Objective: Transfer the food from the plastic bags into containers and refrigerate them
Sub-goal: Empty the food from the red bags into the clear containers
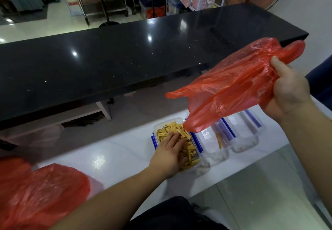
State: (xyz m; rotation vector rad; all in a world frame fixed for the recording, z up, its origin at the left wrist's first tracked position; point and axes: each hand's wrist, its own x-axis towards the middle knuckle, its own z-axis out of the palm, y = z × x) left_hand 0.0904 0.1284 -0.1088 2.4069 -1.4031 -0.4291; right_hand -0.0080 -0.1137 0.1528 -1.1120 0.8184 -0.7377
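A clear plastic container (154, 128) with blue clips stands on the white bench, filled with yellow stick-shaped snacks (172, 129). My left hand (169, 153) lies flat on the snacks, fingers spread. My right hand (285, 93) is raised to the right of it, shut on a limp, crumpled red plastic bag (231, 87) that hangs over the container's right end. A clear lid (213, 141) with blue clips lies right of the container, one yellow stick on it. A second clear lid or container (246, 136) lies beside that.
Another red plastic bag (41, 193), bulging, sits at the left end of the white bench (115, 156). A long black counter (125, 57) runs behind the bench across a gap. Shelves, bags and a fan stand farther back. My dark-clothed lap is at the bottom.
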